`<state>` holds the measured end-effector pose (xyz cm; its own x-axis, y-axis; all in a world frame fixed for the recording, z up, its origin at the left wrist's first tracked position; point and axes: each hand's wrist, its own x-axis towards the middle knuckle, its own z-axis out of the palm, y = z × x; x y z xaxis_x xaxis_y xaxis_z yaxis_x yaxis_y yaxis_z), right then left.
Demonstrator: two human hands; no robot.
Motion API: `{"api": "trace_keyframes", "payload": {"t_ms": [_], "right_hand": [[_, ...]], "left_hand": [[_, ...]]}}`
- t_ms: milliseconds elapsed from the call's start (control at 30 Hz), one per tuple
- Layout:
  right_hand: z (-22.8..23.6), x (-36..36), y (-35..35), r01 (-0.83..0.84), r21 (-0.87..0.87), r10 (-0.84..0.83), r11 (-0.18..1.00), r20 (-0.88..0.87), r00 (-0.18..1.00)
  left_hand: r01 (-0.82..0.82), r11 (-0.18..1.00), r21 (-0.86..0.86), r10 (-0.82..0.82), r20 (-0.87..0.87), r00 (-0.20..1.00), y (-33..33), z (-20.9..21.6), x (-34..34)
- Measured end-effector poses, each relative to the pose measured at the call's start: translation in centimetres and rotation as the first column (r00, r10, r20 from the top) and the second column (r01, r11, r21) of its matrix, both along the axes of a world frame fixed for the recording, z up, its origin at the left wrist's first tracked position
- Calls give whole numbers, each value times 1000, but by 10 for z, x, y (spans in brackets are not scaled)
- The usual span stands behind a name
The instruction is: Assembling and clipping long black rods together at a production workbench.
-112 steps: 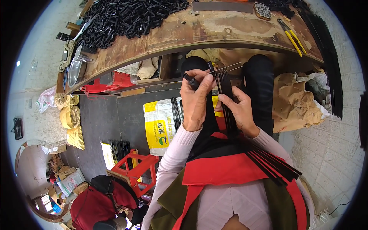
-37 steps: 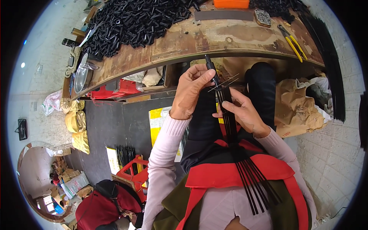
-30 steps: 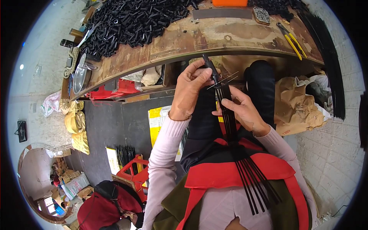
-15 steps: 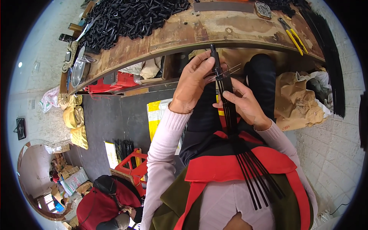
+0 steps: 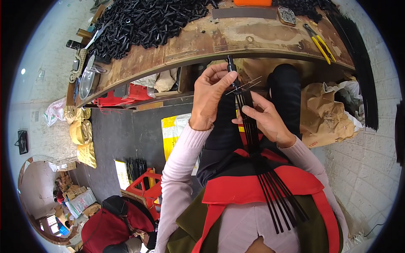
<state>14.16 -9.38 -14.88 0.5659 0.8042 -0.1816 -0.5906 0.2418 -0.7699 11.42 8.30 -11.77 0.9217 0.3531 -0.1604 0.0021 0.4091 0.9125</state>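
Observation:
A black umbrella frame [image 5: 249, 126] with a bundle of long thin ribs stands over my lap, its rib ends fanning down across a red and black apron [image 5: 236, 192]. Its black tube end [image 5: 230, 63] points up at the bench edge, pinched between the thumb and fingers of my left hand [image 5: 209, 95]. Just below that, my right hand [image 5: 270, 120] grips the ribs, thumb in front and fingers partly hidden behind. A few thin bare wires [image 5: 251, 85] stick out sideways near the top joint.
A large heap of small black plastic parts [image 5: 147, 25] covers the wooden bench [image 5: 236, 36]. Yellow-handled pliers [image 5: 320, 46] and a small tin of metal bits [image 5: 287, 16] lie right. Crumpled brown paper [image 5: 322, 114] sits beside my leg. A seated person [image 5: 112, 227] is lower left, near a red crate [image 5: 145, 185].
Both hands and the umbrella frame have shifted slightly; the tube end sits a little lower and further left. The left fingers have curled in more around the tube.

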Motion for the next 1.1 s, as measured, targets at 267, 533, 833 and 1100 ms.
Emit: {"api": "trace_keyframes", "payload": {"t_ms": [267, 533, 833, 1100], "right_hand": [[0, 3, 0, -9, 16, 9, 1000, -24, 1000], [-6, 8, -4, -42, 34, 42, 999, -12, 999], [-7, 7, -4, -31, 46, 32, 998, -24, 999], [-4, 6, -1, -31, 29, 31, 999, -9, 999]], "left_hand": [[24, 1000, 20, -23, -50, 998, 4, -6, 2], [119, 993, -20, -121, -98, 988, 10, -8, 1], [137, 990, 36, -136, -28, 990, 6, -5, 1], [117, 988, -102, -115, 19, 993, 5, 6, -21]]}}
